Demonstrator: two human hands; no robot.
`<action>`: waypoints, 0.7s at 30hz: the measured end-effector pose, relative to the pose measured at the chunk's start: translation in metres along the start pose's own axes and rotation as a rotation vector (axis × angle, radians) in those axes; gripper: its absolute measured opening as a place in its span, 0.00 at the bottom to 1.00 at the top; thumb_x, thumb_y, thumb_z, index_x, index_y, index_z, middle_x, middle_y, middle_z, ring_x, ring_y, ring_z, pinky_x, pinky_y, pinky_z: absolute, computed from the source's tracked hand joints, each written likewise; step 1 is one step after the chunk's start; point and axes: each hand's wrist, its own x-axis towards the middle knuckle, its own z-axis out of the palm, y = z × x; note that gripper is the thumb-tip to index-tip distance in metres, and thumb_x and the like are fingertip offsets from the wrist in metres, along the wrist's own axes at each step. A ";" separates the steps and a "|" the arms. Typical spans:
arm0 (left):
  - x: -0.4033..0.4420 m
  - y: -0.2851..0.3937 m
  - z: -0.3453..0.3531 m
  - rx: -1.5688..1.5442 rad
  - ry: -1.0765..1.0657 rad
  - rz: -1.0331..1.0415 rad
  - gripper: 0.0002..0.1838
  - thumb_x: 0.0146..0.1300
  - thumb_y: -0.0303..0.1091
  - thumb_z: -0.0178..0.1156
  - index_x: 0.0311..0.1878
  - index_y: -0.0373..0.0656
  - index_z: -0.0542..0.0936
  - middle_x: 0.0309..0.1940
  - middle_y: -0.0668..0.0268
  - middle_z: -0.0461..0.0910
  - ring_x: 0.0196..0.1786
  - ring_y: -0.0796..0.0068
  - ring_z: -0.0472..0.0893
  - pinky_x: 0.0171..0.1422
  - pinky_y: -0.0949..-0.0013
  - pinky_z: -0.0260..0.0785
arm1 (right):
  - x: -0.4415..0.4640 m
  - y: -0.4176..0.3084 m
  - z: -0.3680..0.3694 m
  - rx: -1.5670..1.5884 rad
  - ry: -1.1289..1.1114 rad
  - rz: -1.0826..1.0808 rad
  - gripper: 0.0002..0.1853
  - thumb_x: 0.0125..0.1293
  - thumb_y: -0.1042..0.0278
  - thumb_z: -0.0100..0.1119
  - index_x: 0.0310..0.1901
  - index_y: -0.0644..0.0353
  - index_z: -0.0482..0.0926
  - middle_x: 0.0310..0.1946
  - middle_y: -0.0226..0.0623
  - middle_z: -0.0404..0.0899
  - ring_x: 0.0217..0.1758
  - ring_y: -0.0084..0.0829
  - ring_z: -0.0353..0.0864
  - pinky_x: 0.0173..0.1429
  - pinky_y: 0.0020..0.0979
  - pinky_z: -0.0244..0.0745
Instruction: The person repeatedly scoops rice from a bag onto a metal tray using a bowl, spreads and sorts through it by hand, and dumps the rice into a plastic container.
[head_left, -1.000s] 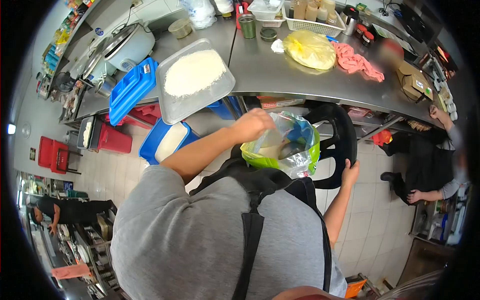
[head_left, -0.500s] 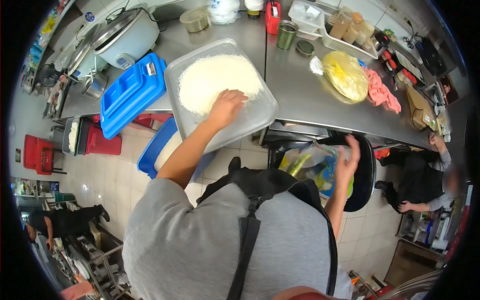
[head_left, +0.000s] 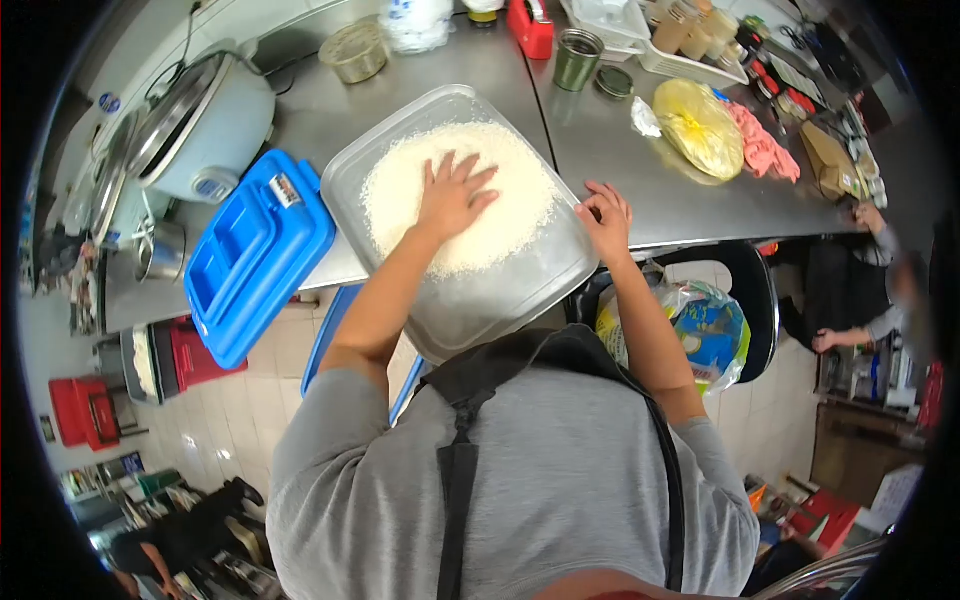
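"So, where are the white grains [head_left: 520, 205]?"

"Spread over the metal tray [head_left: 500, 310], which overhangs the front of the worktop [head_left: 665, 215]."

"And the hands?"

"Left hand [head_left: 455, 198]: palm down on the grains, fingers splayed, grasping nothing. Right hand [head_left: 606, 222]: partly curled at the tray's edge; I can't tell whether it grips."

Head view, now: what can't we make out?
All head view:
Palm of the left hand: hidden by the hand itself, over the white grains.
Right hand: too small to tell whether it touches the metal tray.
Blue bin: most contents hidden by the tray and left forearm.
Label on the blue lid: print too small.
Lower-left co-worker: cut off by the bottom edge.
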 end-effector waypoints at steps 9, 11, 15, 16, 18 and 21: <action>-0.083 0.031 -0.007 -0.068 -0.095 0.268 0.27 0.70 0.59 0.54 0.68 0.62 0.76 0.76 0.60 0.62 0.80 0.41 0.51 0.79 0.29 0.32 | -0.007 -0.013 -0.005 0.007 0.019 0.006 0.11 0.60 0.57 0.68 0.29 0.53 0.80 0.60 0.27 0.79 0.73 0.42 0.64 0.74 0.46 0.52; -0.093 0.035 -0.011 -0.085 -0.097 0.275 0.27 0.70 0.58 0.54 0.69 0.61 0.75 0.76 0.60 0.61 0.80 0.43 0.50 0.79 0.30 0.31 | -0.009 -0.015 -0.006 0.016 0.031 0.011 0.11 0.60 0.57 0.68 0.29 0.53 0.80 0.61 0.27 0.79 0.72 0.41 0.65 0.74 0.46 0.52; -0.087 0.053 -0.019 -0.110 -0.073 0.344 0.29 0.71 0.52 0.56 0.72 0.53 0.71 0.77 0.58 0.60 0.81 0.48 0.49 0.81 0.33 0.30 | -0.010 -0.023 -0.007 -0.014 0.038 0.017 0.10 0.58 0.58 0.69 0.29 0.53 0.80 0.60 0.29 0.80 0.69 0.42 0.68 0.72 0.45 0.56; -0.081 0.053 -0.016 -0.111 -0.082 0.362 0.29 0.71 0.52 0.56 0.72 0.53 0.71 0.77 0.58 0.60 0.81 0.48 0.49 0.81 0.33 0.30 | -0.008 -0.017 0.001 -0.018 0.050 0.033 0.10 0.58 0.58 0.69 0.29 0.53 0.80 0.60 0.29 0.80 0.69 0.42 0.68 0.72 0.45 0.56; -0.056 0.065 -0.003 -0.033 -0.066 0.437 0.30 0.70 0.47 0.57 0.72 0.47 0.69 0.77 0.58 0.60 0.81 0.49 0.51 0.81 0.34 0.33 | -0.006 0.003 0.009 0.050 0.123 -0.149 0.09 0.54 0.60 0.71 0.29 0.52 0.81 0.54 0.33 0.83 0.63 0.43 0.74 0.67 0.47 0.64; -0.017 0.075 -0.005 0.053 -0.107 0.477 0.31 0.67 0.41 0.60 0.72 0.47 0.68 0.76 0.60 0.62 0.80 0.49 0.54 0.80 0.34 0.38 | -0.008 -0.002 0.010 0.048 0.195 -0.216 0.11 0.52 0.62 0.72 0.37 0.46 0.83 0.54 0.29 0.83 0.62 0.41 0.76 0.65 0.47 0.66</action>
